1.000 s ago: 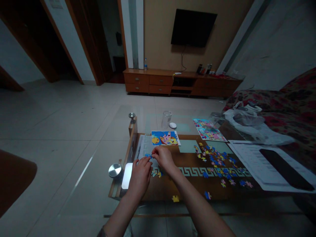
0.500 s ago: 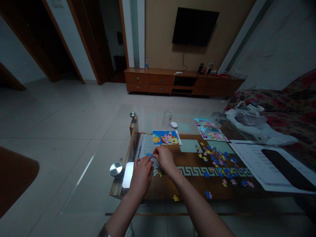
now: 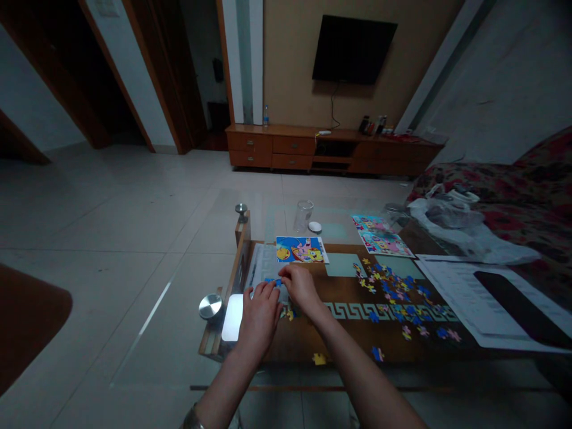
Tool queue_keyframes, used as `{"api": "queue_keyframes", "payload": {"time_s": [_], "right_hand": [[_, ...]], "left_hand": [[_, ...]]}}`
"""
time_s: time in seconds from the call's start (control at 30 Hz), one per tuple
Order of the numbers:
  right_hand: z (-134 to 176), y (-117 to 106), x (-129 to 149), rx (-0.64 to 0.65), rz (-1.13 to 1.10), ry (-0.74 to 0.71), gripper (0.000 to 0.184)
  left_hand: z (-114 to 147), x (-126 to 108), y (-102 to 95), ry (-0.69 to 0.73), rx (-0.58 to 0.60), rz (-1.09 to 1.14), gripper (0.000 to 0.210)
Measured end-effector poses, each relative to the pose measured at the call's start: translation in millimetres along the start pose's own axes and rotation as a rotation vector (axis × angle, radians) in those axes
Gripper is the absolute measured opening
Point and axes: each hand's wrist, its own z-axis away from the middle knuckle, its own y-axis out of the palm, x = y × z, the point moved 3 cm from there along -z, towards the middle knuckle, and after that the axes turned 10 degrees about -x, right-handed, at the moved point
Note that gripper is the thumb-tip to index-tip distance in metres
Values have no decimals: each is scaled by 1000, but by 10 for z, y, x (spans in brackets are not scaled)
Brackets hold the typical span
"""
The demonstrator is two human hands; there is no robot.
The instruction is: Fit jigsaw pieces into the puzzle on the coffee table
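Blue jigsaw puzzle pieces [image 3: 270, 280] lie at the left end of the glass table, just beyond my fingertips. My right hand [image 3: 298, 287] is closed in a pinch on a blue puzzle piece [image 3: 277, 282] at their right side. Beside it, my left hand [image 3: 261, 307] rests palm down, fingers bent forward and somewhat apart, tips against the near edge of the blue pieces. A few yellowish pieces [image 3: 290, 314] show partly between my wrists. Just beyond the hands lies a cartoon picture card [image 3: 302, 249], blue, pink and yellow.
Many loose puzzle pieces [image 3: 397, 289] are scattered to the right, with a yellow piece [image 3: 319, 358] near the front. A glass jar [image 3: 304, 214] and white lid [image 3: 315, 227] stand behind. Papers [image 3: 465, 304], a black phone-like slab [image 3: 521, 304] and a plastic bag [image 3: 469, 235] lie right.
My right hand has shifted slightly right, and more blue shows between the hands. My left hand has moved a little right, covering some of the loose pieces by its thumb.
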Motion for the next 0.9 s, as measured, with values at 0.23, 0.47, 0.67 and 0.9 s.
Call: {"api": "queue_keyframes", "payload": {"time_s": [0.23, 0.47, 0.67, 0.9], "right_hand": [[47, -109, -11, -20, 22, 20, 17], [163, -175, 30, -12, 87, -42, 17], [204, -114, 58, 9, 119, -64, 18], [150, -106, -3, 9, 77, -42, 18]], "left_hand": [[19, 143, 8, 51, -157, 128, 26], [3, 233, -165, -59, -234, 158, 26], [7, 225, -108, -144, -183, 132, 28], [10, 188, -60, -105, -168, 160, 26]]}}
